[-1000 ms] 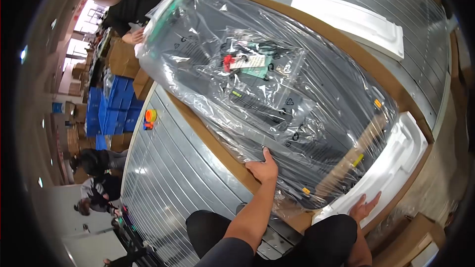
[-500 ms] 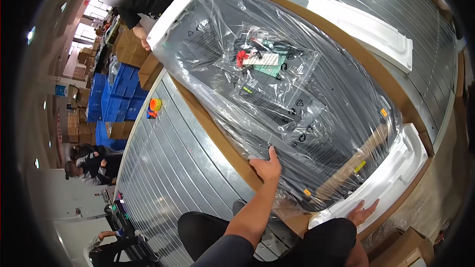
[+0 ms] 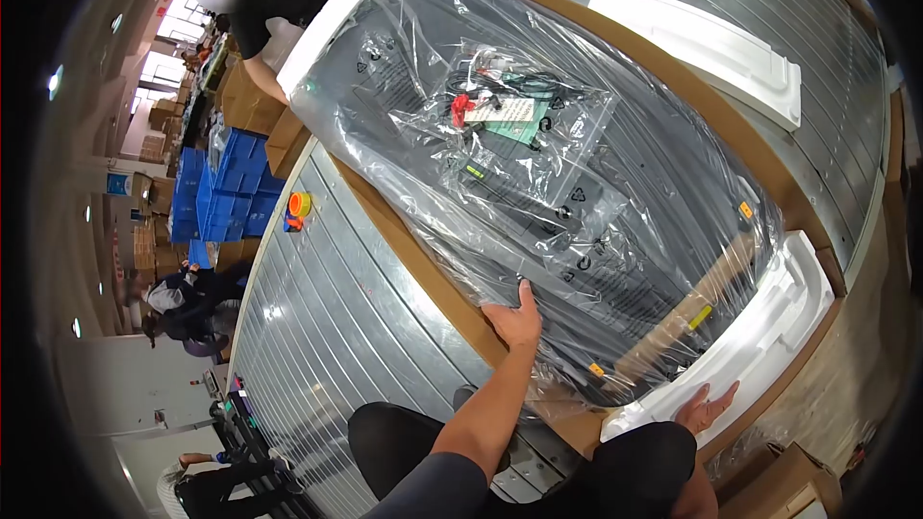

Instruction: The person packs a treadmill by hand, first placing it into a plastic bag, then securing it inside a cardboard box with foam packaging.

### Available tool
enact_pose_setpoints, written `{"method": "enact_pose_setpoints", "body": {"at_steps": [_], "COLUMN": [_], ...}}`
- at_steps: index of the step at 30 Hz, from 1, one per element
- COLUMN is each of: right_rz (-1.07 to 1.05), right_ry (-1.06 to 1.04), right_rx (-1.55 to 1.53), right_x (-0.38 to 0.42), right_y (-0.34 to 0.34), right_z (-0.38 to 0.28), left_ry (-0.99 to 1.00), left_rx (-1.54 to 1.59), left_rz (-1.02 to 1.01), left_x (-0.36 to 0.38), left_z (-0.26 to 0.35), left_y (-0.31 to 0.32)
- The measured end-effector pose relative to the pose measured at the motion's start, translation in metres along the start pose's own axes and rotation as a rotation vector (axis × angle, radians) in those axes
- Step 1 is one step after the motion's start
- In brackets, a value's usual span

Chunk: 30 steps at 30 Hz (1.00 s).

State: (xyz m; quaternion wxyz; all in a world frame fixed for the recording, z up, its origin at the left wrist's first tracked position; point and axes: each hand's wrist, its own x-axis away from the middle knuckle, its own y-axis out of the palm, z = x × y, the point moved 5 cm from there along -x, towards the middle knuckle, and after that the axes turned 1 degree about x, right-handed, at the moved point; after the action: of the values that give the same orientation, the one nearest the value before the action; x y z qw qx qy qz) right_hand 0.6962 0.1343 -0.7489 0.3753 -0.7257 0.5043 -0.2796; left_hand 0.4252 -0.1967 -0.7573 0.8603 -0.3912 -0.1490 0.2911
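Note:
A long dark grey appliance-like unit in clear plastic wrap (image 3: 615, 163) lies in an opened cardboard carton (image 3: 423, 259). My left hand (image 3: 516, 320) is at the carton's near long side, fingers curled over its edge and thumb against the plastic; the fingertips are hidden. At the lower right, my right hand (image 3: 707, 410) rests with fingers spread on a white foam end piece (image 3: 769, 312). A clear bag of accessories (image 3: 519, 120) with red and green items lies on the wrap. Another white foam end piece (image 3: 351, 14) caps the far end.
Under the carton is a ridged metal roller surface (image 3: 336, 308). A loose white foam piece (image 3: 697, 53) lies beyond it. A tape dispenser (image 3: 297, 211) and blue bins (image 3: 226, 192) are at left. A co-worker's arm (image 3: 264, 77) reaches to the far foam; a cardboard box (image 3: 784, 485) is lower right.
My view has shifted slightly. Both my hands keep their places on the carton edge and foam. The co-worker at the far end has shifted a little, and people in the background have moved.

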Motion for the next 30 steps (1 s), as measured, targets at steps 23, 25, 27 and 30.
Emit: {"method": "enact_pose_setpoints", "body": {"at_steps": [23,25,27,30], "right_rz": [-0.098,-0.226,-0.228,-0.605], "right_ry": [-0.040,-0.057,-0.232,-0.160], "right_rx": [-0.015,-0.066,0.128,-0.397], "right_x": [-0.011,-0.017,-0.032,-0.051], "right_y": [0.012,0.011,0.020,0.022], "right_z": [0.056,0.071,0.077,0.010], "left_ry": [-0.657,-0.612,-0.600,-0.588], "left_rx": [1.098,1.129,1.200,1.110], "left_rz": [-0.875,-0.946,-0.932,-0.723], "left_x": [0.035,0.032,0.041,0.028], "left_z": [-0.020,-0.016,0.006,-0.001], "left_y": [-0.008,-0.017,-0.040,-0.048]}}
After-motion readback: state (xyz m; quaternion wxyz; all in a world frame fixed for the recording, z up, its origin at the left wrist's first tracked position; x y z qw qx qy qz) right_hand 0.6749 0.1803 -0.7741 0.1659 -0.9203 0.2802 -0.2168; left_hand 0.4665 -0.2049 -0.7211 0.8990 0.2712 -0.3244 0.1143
